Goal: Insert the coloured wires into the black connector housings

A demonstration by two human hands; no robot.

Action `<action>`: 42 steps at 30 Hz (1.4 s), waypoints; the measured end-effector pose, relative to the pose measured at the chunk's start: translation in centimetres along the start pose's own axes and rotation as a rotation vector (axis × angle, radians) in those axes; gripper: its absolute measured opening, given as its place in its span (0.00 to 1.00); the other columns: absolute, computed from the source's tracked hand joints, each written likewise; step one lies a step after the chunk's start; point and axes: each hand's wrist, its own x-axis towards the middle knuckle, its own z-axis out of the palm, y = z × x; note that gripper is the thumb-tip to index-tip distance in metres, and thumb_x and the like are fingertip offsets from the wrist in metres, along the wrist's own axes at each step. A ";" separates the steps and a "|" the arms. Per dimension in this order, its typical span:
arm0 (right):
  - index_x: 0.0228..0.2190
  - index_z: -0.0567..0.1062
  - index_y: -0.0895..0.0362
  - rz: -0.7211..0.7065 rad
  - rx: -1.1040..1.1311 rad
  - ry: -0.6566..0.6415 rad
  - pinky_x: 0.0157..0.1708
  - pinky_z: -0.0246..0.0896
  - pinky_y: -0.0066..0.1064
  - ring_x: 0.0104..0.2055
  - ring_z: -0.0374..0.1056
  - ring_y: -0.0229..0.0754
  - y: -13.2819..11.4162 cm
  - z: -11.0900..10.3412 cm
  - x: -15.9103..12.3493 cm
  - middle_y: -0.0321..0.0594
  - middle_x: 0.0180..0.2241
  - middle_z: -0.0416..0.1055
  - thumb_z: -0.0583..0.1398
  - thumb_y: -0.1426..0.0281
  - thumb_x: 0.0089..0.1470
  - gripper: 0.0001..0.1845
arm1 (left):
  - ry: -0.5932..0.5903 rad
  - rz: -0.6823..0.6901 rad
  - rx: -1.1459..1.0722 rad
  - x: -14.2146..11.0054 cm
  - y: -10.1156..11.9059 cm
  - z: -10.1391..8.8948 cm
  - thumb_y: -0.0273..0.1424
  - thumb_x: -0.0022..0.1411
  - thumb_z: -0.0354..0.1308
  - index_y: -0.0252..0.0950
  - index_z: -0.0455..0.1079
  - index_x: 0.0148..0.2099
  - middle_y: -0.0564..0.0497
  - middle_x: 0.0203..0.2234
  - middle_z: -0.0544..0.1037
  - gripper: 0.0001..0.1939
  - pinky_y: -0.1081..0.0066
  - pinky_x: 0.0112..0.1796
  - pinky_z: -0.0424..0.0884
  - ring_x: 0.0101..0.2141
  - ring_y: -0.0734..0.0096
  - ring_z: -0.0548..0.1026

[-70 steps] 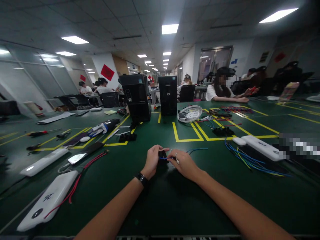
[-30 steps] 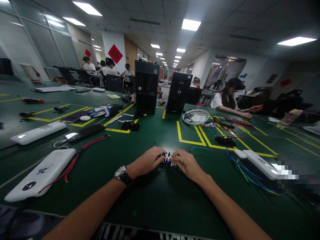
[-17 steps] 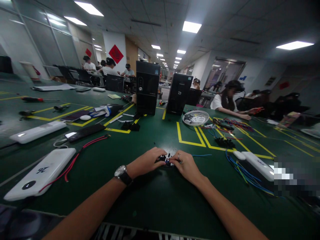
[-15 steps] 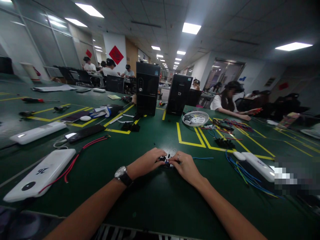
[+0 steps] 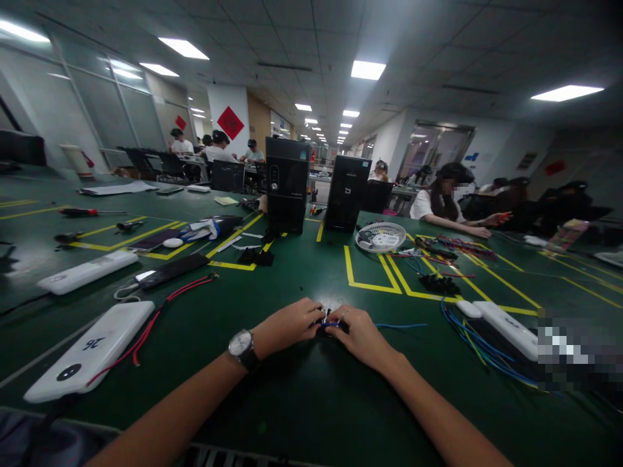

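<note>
My left hand [image 5: 291, 320], with a wristwatch [image 5: 241, 344] on its wrist, is closed on a small black part [image 5: 320, 319] low over the table. From the other side my right hand [image 5: 359, 329] meets it, its fingers pinched around a blue wire [image 5: 402, 325] at that part. A short blue stretch shows between the two hands, and the wire's longer end runs out to the right past my right hand. My fingers cover most of the black part, so its exact kind cannot be made out.
Red wires [image 5: 153, 318] lie by a white power bank [image 5: 92, 353] at left. Two black computer towers [image 5: 287, 188] stand ahead, with a white basket [image 5: 380, 237] to their right. More blue wires [image 5: 479, 347] curl at right. Across the table sits a person [image 5: 445, 201].
The head view has tilted up slightly, so the table things sit lower and a little to the right. Both hands stay together at the black part, with the blue wire showing more between them.
</note>
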 end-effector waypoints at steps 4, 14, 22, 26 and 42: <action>0.39 0.73 0.55 -0.022 -0.013 -0.065 0.40 0.59 0.31 0.38 0.67 0.40 0.5 -1.0 -0.4 0.40 0.35 0.71 0.54 0.72 0.59 0.08 | -0.069 -0.062 -0.001 0.3 0.3 0.0 0.30 0.55 0.59 0.39 0.71 0.37 0.45 0.32 0.73 0.06 0.64 0.42 0.68 0.38 0.61 0.72; 0.38 0.75 0.55 -0.021 -0.111 0.001 0.37 0.59 0.29 0.36 0.65 0.39 0.5 -0.1 -0.8 0.41 0.33 0.65 0.53 0.72 0.59 0.11 | -0.387 -0.015 0.421 0.1 1.6 -0.2 0.23 0.62 0.49 0.39 0.62 0.57 0.45 0.51 0.68 0.21 0.61 0.50 0.64 0.49 0.63 0.66; 0.44 0.71 0.55 0.008 -0.111 -0.008 0.40 0.61 0.30 0.39 0.66 0.40 -0.2 -0.3 -0.7 0.42 0.38 0.68 0.52 0.71 0.60 0.12 | -0.521 0.007 0.390 1.1 1.8 -2.1 0.28 0.61 0.52 0.43 0.60 0.59 0.44 0.58 0.59 0.23 0.62 0.52 0.63 0.53 0.62 0.64; 0.44 0.71 0.56 0.011 -0.122 -0.011 0.41 0.61 0.30 0.40 0.67 0.41 -0.2 -0.3 -0.8 0.42 0.38 0.69 0.52 0.71 0.60 0.13 | -0.454 0.016 0.373 1.2 1.1 -1.5 0.26 0.61 0.52 0.38 0.63 0.55 0.45 0.47 0.70 0.20 0.66 0.48 0.66 0.46 0.65 0.69; 0.35 0.70 0.55 0.093 -0.291 -0.112 0.33 0.55 0.27 0.33 0.68 0.40 0.4 -0.6 -1.1 0.38 0.32 0.72 0.51 0.65 0.61 0.10 | -0.558 0.273 0.570 2.0 -1.5 -1.3 0.27 0.63 0.50 0.37 0.64 0.52 0.44 0.47 0.71 0.15 0.68 0.45 0.67 0.45 0.66 0.71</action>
